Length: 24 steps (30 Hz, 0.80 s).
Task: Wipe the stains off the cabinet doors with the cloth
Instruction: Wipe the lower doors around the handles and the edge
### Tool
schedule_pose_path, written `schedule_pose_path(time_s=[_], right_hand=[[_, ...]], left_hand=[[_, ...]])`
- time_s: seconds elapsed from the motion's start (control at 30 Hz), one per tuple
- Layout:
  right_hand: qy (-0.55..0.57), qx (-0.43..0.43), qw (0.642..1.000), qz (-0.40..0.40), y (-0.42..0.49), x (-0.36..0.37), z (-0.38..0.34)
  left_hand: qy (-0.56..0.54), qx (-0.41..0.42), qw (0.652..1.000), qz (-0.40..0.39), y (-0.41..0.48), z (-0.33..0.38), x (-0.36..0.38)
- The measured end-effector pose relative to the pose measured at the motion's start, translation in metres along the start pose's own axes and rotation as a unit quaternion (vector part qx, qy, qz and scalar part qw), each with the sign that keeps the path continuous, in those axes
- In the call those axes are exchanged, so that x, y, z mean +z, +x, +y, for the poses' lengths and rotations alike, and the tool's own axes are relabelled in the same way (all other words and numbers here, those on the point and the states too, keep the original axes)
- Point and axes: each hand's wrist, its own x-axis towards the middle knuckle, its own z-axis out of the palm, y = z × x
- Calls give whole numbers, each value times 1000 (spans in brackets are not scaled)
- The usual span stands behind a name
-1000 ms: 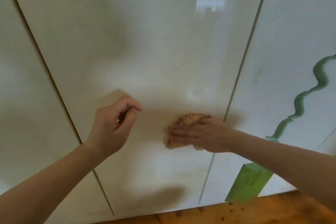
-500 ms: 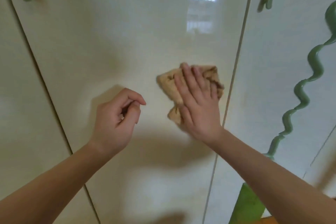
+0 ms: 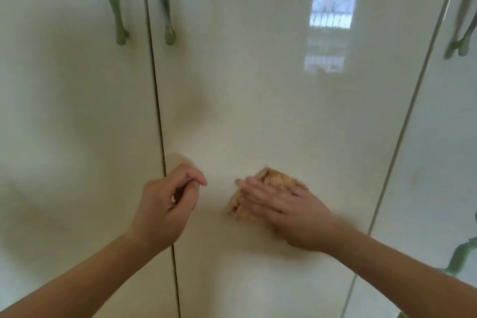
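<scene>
A glossy cream cabinet door (image 3: 271, 111) fills the middle of the view. My right hand (image 3: 286, 212) presses a crumpled tan cloth (image 3: 271, 183) flat against this door, fingers straight and pointing left; the hand is blurred by motion. The cloth shows above and left of the fingers. My left hand (image 3: 167, 206) hovers near the seam between the left door and the middle door, fingers loosely curled with the thumb near the fingertips, holding nothing. No distinct stain shows on the middle door.
Green handles (image 3: 167, 8) hang at the top on both sides of the left seam, another pair at the top right (image 3: 462, 41). A wavy green decoration (image 3: 459, 258) runs on the right door. A window reflection (image 3: 331, 11) shines on the middle door.
The view has tilted upward, bringing the handles into sight. My right hand has swept the cloth down and turned from pointing up to pointing left. My left hand keeps its loose curl.
</scene>
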Motion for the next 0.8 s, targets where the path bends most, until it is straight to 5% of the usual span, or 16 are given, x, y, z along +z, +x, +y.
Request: schedule_pose_path(time_s=[0.17, 0.3, 0.47, 0.67, 0.8], right_hand=[[1, 231, 953, 196, 67, -100, 88], [52, 341, 905, 249, 100, -138, 105], [47, 197, 948, 244, 142, -135, 73], [38, 97, 939, 328, 250, -168, 23], [10, 103, 943, 317, 353, -220, 25]], left_hand=[[-4, 27, 999, 26, 29, 26, -35], [11, 37, 998, 50, 41, 39, -67], [49, 30, 996, 71, 37, 53, -123], [97, -2, 988, 117, 28, 54, -204], [84, -53, 983, 153, 34, 45, -247]])
